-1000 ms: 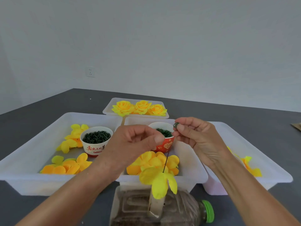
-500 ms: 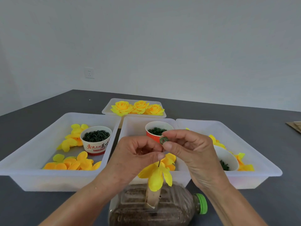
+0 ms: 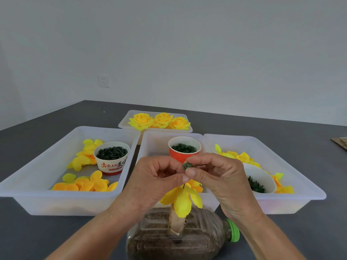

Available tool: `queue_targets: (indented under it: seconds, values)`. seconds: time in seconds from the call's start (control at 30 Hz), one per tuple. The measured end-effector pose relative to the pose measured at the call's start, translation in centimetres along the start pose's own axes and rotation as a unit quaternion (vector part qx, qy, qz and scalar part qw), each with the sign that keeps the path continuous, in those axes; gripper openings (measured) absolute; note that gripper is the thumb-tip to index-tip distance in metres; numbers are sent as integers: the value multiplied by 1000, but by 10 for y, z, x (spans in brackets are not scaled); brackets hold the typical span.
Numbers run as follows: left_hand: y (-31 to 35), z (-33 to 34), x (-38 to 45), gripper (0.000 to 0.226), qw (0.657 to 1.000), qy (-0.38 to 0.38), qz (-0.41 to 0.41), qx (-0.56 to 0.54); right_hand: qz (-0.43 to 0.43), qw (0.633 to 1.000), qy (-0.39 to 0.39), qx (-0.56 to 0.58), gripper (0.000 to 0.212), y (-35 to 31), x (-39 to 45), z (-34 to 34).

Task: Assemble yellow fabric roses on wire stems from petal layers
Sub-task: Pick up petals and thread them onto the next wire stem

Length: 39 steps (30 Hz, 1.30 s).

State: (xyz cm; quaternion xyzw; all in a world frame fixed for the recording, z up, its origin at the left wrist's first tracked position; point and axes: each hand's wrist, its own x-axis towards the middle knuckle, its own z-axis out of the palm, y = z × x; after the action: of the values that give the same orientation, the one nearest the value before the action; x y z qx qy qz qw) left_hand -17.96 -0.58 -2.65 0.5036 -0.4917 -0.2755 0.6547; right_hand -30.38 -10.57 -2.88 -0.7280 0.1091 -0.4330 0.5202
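Over dark tabletop (image 3: pixel 309 147), right hand (image 3: pixel 219 182) pinches green ring (image 3: pixel 187 166); left hand's (image 3: pixel 150 182) grip closes on wire stem (image 3: pixel 183 185).

There is only 1 view, so no part of the scene is shared with another. The camera sits on the person's head and looks forward and a little down. The left hand (image 3: pixel 152 182) and the right hand (image 3: pixel 218 182) are close to it, near the middle of the picture. The dark table (image 3: pixel 47 233) runs away from the camera to a pale wall (image 3: pixel 169 49) far behind. The wide lens makes the edges bend.
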Motion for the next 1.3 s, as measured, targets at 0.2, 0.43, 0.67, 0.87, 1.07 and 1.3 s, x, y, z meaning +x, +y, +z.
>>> queue_targets:
  seconds: [0.2, 0.43, 0.67, 0.87, 1.07, 1.3]
  values:
    - [-5, -1, -1, 14, 1000, 3, -7, -8, -4, 1000, -2, -9, 22, 1, 1, 0]
    - [-8, -2, -1, 15, 1000, 7, -1, -2, 8, 1000, -1, -16, 26, 2, -2, 0]
    - [-13, -3, -1, 26, 1000, 7, -8, 7, 25, 999, -12, -15, 23, 2, -2, -1]
    - [-13, -3, -5, 22, 999, 19, -24, 28, 51, 998, -24, -13, 23, 3, -5, -2]
    - [-11, -5, -8, 8, 996, 34, 6, 88, 91, 994, -60, -21, 18, 10, -11, -3]
    - [-14, -3, -12, 10, 994, 63, 3, 85, 96, 993, -69, -8, 17, 7, -11, -4]
